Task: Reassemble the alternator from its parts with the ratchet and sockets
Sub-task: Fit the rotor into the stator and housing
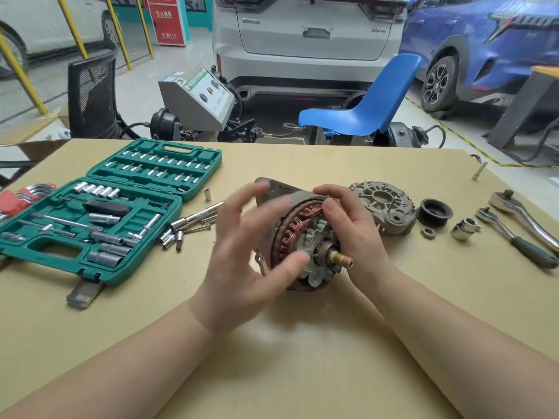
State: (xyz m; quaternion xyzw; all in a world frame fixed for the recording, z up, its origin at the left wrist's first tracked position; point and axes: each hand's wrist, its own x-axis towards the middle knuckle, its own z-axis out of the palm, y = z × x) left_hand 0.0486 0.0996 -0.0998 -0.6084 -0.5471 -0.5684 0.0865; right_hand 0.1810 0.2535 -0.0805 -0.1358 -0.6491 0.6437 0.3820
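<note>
The alternator body (298, 234), with copper stator windings and the rotor shaft pointing toward me, stands tilted at the table's middle. My right hand (351, 222) grips its right rim, fingers curled over the top and thumb on the windings. My left hand (251, 252) hovers blurred at its left side, fingers spread and holding nothing. The rear end cover (384, 207) lies just right of it, then a black pulley (434, 212), a nut (428, 232) and a socket (462, 229). Two ratchets (514, 234) lie at the far right.
An open green socket case (99, 213) takes up the table's left, with loose sockets and an extension bar (193, 220) beside it. Red-handled hex keys (21, 195) lie at the far left edge. A small bit (478, 171) stands back right. A blue chair (363, 104) and cars stand behind.
</note>
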